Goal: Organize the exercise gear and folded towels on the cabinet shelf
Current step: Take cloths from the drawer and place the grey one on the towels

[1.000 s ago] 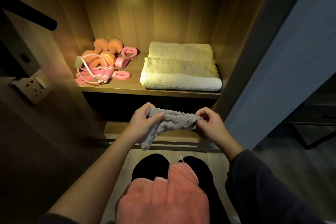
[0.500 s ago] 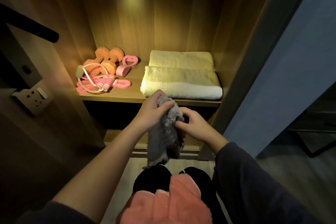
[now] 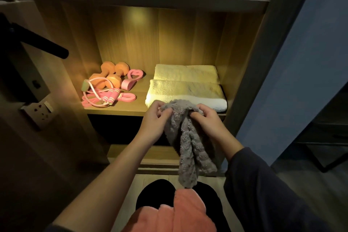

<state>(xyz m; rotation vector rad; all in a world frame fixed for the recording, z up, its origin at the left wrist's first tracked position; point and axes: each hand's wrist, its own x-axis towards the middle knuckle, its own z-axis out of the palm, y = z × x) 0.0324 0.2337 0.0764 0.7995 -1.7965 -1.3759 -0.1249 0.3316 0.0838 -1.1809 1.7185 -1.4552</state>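
Note:
A small grey towel [image 3: 190, 143] hangs in loose folds in front of the lit cabinet shelf [image 3: 116, 110]. My left hand [image 3: 154, 120] pinches its top left edge and my right hand [image 3: 207, 120] grips its top right. Both hands are close together just before the shelf's front edge. On the shelf's right lies a stack of two folded cream towels [image 3: 186, 86]. On its left sit two orange dumbbells [image 3: 108, 75], a pink jump rope [image 3: 101, 96] and pink heart-shaped grip bands [image 3: 131, 79].
A pink towel [image 3: 175, 214] lies over my lap at the bottom. A dark door handle [image 3: 39, 43] and a wall socket [image 3: 39, 109] stick out at the left. A blue-grey cabinet door [image 3: 293, 73] stands open at the right. A dark lower shelf opening sits beneath.
My hands came together from a spread hold, folding the grey towel so it hangs down, and rose toward the shelf edge in front of the cream towels.

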